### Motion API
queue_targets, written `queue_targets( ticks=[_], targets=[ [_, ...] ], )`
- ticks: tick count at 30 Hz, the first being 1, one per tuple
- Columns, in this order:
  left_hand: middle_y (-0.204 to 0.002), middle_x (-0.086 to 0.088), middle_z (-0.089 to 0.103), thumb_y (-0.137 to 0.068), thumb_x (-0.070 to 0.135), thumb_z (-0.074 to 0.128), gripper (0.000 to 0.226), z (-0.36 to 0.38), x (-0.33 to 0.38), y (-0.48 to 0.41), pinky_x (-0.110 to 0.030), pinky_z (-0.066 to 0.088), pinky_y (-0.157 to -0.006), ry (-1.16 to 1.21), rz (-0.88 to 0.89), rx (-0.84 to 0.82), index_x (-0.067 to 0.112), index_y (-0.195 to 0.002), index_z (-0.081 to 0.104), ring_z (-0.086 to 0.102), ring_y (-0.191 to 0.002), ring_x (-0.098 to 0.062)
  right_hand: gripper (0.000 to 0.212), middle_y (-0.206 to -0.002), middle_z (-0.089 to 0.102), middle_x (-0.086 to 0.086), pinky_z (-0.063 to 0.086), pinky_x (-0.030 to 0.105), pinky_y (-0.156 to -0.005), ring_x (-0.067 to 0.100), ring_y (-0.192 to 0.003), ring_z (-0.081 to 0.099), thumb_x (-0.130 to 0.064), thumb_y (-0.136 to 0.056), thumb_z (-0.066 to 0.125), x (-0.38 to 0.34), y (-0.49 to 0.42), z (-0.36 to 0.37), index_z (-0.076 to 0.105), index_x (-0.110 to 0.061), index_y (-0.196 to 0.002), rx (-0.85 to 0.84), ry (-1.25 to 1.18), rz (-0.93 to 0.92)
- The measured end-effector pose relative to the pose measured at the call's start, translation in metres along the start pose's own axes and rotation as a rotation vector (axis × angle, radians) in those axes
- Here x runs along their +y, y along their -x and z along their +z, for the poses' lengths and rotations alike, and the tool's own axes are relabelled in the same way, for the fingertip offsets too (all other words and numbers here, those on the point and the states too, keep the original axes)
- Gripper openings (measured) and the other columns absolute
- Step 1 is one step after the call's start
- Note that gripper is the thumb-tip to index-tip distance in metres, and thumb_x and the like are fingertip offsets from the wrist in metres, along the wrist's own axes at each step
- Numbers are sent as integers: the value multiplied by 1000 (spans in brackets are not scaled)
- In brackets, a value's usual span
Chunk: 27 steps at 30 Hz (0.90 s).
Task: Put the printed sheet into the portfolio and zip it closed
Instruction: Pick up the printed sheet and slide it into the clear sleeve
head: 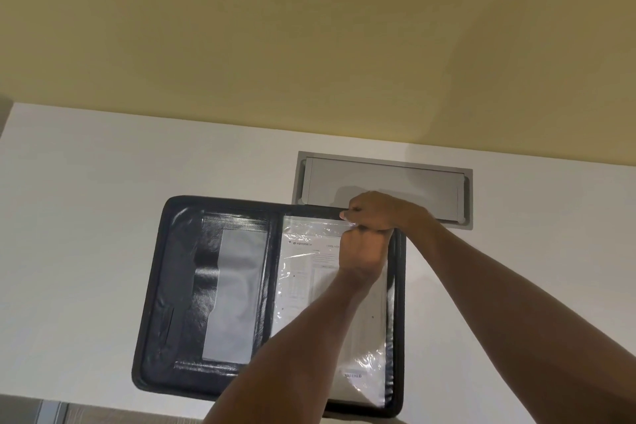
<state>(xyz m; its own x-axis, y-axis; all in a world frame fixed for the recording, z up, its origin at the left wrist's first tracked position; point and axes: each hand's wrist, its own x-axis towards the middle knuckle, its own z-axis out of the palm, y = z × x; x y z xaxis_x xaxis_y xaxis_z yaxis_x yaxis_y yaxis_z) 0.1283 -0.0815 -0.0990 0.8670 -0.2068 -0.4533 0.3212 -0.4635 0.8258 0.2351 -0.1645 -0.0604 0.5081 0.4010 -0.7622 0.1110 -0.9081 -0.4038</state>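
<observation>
Printed sheet (303, 272), header "VIDYAPEETH", lies in clear sleeve (366, 356) on right half of open black portfolio (179, 286), white table (86, 217); left hand (361, 251) and right hand (373, 212), fingers curled, pinch the sleeve's top edge.

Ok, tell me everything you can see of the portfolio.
The portfolio is black and leather-looking, lying open flat on the white desk, its far edge overlapping a grey hatch. The left half has pockets holding a grey insert; the right half carries a clear plastic sleeve with the printed sheet showing through. The left hand and right hand grip at the sleeve's top edge.
</observation>
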Motion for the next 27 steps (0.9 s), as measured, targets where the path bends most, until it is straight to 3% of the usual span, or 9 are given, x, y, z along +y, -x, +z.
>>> queue_targets(
  ticks=[2,3,8,10,14,18,21,24,27],
  targets=[
    [-60,-4,64,-85,4,74,6,-8,20,8,-9,44,-42,-40,-91,-119,5,-80,75,53,-44,0,48,-96,68,9,52,47,-90,29,-93,65,-53,-103,42,0,-1,1,67,-13,-92,17,6,8],
    [-56,-2,62,-81,4,80,11,-5,15,5,-19,49,-40,-223,17,-2,12,-75,74,55,-42,-8,48,-96,69,9,52,46,-89,29,-93,66,-53,-102,42,1,-2,1,67,-13,-93,30,9,9],
    [-71,-15,69,-93,0,65,11,-5,15,4,-7,43,-45,-247,16,38,-5,-88,74,44,-50,4,45,-102,70,7,52,45,-92,26,-95,65,-51,-103,42,2,-4,2,68,-15,-98,35,-1,22],
    [-61,-15,67,-83,-5,78,10,-1,11,3,-15,46,-39,-285,86,94,1,-76,75,61,-46,-19,43,-101,67,4,49,40,-91,25,-96,62,-51,-104,40,2,-4,3,64,-16,-94,3,-9,15],
    [-112,-40,66,-103,1,44,31,7,6,-1,2,39,-56,-373,30,161,-21,-110,64,62,-104,-54,44,-105,63,2,46,38,-93,25,-103,60,-53,-105,38,1,-2,1,64,-19,-101,-64,-67,27],
    [-111,-37,67,-103,5,44,32,9,5,-2,4,37,-58,-339,-31,138,-19,-109,65,63,-104,-51,46,-115,66,7,47,42,-102,27,-109,61,-48,-106,40,2,0,-4,68,-13,-112,-110,-40,37],
    [-89,-22,74,-98,10,62,18,2,9,-2,-6,43,-47,-465,47,198,-3,-97,74,72,-81,-38,40,-105,68,7,47,40,-92,28,-102,63,-43,-105,45,4,2,-4,69,-11,-99,-58,-52,23],
    [-89,-6,77,-102,30,62,20,-1,9,3,-32,60,-60,-666,366,153,18,-113,74,73,-73,-26,42,-101,71,10,45,35,-84,28,-95,65,-41,-104,47,9,5,0,71,-8,-96,-27,-45,41],
    [-97,-5,77,-107,27,52,24,-8,0,18,-39,60,-66,-583,513,43,17,-115,72,72,-79,-26,33,-98,72,5,48,37,-90,24,-92,64,-41,-101,55,19,11,4,71,-13,-95,-4,-1,62]
  ],
)
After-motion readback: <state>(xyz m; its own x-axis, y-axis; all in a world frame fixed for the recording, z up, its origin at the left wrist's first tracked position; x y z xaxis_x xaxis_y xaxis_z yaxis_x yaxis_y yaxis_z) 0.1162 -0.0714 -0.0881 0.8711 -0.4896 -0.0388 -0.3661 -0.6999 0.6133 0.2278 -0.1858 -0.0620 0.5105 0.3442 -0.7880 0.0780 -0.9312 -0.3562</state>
